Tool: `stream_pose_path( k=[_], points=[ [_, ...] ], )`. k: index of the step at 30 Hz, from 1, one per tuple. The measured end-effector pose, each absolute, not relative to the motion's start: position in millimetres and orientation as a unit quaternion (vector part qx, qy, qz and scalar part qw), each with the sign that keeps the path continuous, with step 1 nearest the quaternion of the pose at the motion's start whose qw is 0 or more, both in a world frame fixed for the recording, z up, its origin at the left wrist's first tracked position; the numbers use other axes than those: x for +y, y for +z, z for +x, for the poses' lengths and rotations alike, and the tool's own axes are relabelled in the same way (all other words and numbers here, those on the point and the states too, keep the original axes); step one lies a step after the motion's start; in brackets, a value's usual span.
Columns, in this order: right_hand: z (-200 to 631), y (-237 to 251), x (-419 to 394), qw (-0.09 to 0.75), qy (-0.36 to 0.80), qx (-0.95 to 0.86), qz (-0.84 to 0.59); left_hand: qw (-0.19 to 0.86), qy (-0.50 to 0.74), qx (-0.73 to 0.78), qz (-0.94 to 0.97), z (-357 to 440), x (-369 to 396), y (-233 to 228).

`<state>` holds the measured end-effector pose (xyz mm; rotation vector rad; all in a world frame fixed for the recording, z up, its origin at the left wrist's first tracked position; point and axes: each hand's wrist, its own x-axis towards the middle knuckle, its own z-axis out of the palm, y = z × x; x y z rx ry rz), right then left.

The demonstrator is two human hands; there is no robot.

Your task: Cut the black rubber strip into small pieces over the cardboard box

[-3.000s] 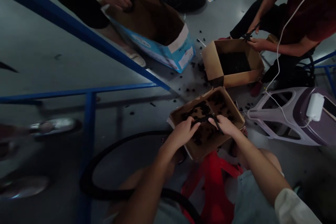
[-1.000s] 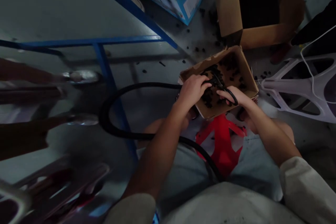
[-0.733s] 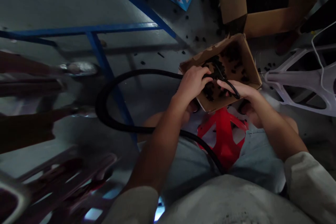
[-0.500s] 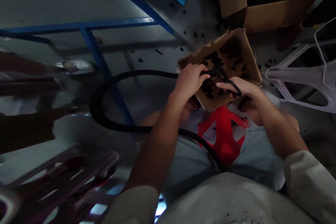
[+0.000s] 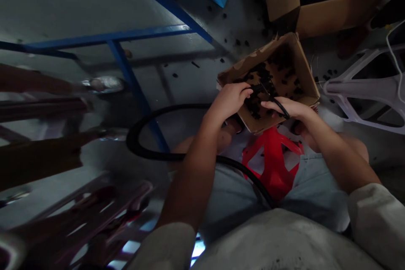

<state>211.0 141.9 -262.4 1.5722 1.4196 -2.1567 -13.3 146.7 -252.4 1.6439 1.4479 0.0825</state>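
Gripping the cut end of a thick black hose (image 5: 148, 152), the left hand (image 5: 229, 101) is closed around it at the near edge of a shallow cardboard box (image 5: 303, 74). The right hand (image 5: 289, 109) is curled around the black loop handle of what appears to be scissors (image 5: 274, 99), the blades pointing at the hose end; the dim light prevents confirmation. The hands sit slightly lower and further right than half a second ago, and the hose loop has drawn in closer to the knees, which suggests more hose is being fed toward the blades. The hose runs from the left hand down past a red stool (image 5: 272, 164) and loops out to the left over the floor. Inside the box, just beyond both hands, lie many small black pieces (image 5: 280, 63). Further out stand a blue metal frame (image 5: 126, 57), a larger open carton (image 5: 316, 12) and a pale plastic stool (image 5: 360, 93).
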Motion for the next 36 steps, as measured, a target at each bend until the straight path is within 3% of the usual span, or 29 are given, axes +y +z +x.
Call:
stream_pose_path(
  k=[5, 10, 15, 20, 25, 29, 36],
  points=[
    [209, -267, 133, 0.086, -0.701, 0.476, 0.524, 0.452, 0.001, 0.590, 0.669, -16, 146, -257],
    [205, -268, 130, 0.027, -0.692, 0.512, 0.508, 0.484, 0.003, 0.579, 0.656, -15, 145, -258],
    [204, -271, 128, 0.079, -0.687, 0.470, 0.549, 0.465, -0.011, 0.594, 0.656, -12, 146, -259],
    [202, -273, 126, 0.026, -0.716, 0.464, 0.522, 0.497, -0.032, 0.581, 0.644, -11, 146, -259],
    [200, -280, 120, 0.057, -0.672, 0.481, 0.560, 0.476, -0.037, 0.594, 0.648, -10, 146, -257],
    [199, -285, 118, -0.013, -0.669, 0.509, 0.541, 0.486, -0.033, 0.578, 0.654, -10, 147, -257],
    [197, -281, 121, -0.034, -0.688, 0.428, 0.585, 0.471, -0.067, 0.553, 0.683, -9, 140, -267]
  ],
)
